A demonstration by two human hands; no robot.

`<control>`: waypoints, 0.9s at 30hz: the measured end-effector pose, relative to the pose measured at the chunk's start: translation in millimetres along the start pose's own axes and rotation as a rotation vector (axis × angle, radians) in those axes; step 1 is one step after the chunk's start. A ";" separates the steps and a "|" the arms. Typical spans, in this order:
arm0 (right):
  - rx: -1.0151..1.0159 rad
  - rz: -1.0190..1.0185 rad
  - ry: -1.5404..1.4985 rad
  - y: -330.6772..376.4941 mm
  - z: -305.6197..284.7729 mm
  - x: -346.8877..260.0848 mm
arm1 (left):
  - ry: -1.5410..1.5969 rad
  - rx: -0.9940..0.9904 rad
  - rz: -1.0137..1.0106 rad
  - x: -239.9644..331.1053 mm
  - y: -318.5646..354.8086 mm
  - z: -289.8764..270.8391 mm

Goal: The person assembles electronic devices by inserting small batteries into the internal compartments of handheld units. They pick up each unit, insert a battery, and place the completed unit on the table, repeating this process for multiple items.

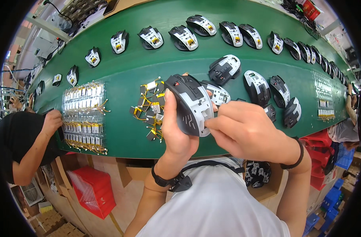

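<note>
A black and white computer mouse (190, 103) is tilted up above the green table, gripped in my left hand (176, 130) with the thumb along its left side. My right hand (243, 126) is closed in a pinch, its fingertips against the white rear edge of that mouse. Whatever lies between those fingertips is hidden. Just beyond, another mouse (217, 93) is partly covered by the held one. To the right, several similar mice sit together, among them a white-topped mouse (257, 87). Left of my left hand lies a loose pile of small batteries (151, 108) with yellow leads.
Plastic trays of wired batteries (83, 114) lie left, with another tray (325, 96) far right. A row of mice (184, 38) lines the far part of the green table (121, 83). People work at both sides. Below are red bins (93, 189) and a box of mice (259, 173).
</note>
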State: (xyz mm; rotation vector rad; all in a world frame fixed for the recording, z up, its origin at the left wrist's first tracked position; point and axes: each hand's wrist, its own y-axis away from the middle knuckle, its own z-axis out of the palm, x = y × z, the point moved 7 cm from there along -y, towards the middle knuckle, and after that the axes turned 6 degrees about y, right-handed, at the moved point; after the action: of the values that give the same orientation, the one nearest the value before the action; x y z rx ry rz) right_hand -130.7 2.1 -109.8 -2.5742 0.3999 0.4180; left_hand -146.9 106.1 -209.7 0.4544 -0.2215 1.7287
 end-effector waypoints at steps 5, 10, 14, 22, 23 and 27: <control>0.082 -0.040 0.095 16.7 6.6 -10.3 | 0.002 -0.027 0.016 -2.9 2.7 8.8; 0.176 -0.013 0.153 34.2 9.2 -15.2 | -0.018 -0.016 -0.007 -12.7 3.5 7.4; 0.312 0.182 -0.146 46.3 5.0 5.5 | -0.103 -0.249 0.035 -5.3 4.5 18.1; 0.254 0.846 -1.346 70.3 57.7 24.9 | -0.162 -0.264 0.191 8.6 17.8 36.0; 0.142 0.880 -1.425 73.1 61.6 24.2 | -0.186 -0.294 0.207 8.4 19.4 37.6; 0.067 0.863 -1.462 73.3 60.6 26.0 | -0.031 -0.270 0.062 -2.3 16.5 45.3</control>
State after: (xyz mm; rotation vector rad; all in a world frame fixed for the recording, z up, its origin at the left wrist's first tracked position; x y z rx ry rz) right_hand -146.1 -33.0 -200.7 -1.2700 0.8291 2.2102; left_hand -154.6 82.9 -168.1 0.2786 -0.4892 1.7220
